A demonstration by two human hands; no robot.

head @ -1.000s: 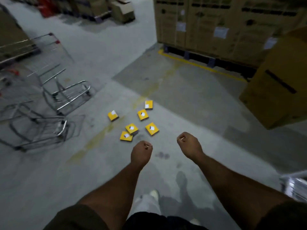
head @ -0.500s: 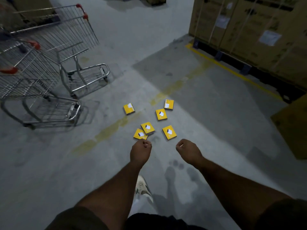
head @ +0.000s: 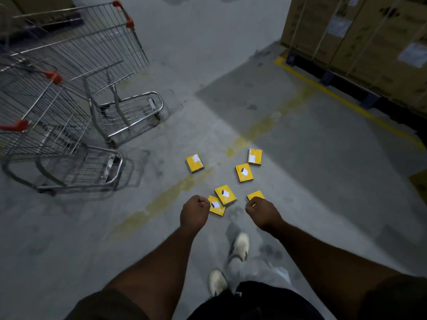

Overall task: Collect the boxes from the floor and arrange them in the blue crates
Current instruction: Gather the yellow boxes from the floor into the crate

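Several small flat yellow boxes with white labels lie scattered on the grey concrete floor: one to the left, two further off, two overlapping and one partly hidden behind my right hand. My left hand is held out as a fist above the floor, just left of the overlapping pair, and holds nothing. My right hand is also curled into a fist and holds nothing. No blue crate is in view.
Two metal shopping carts stand at the left. A pallet of tall cardboard cartons fills the upper right behind a yellow floor line. A worn yellow stripe crosses the floor. My shoes are below my hands.
I have walked toward the yellow boxes; they now lie right in front of my hands, which stay curled and hold nothing. The carts and cartons appear closer.
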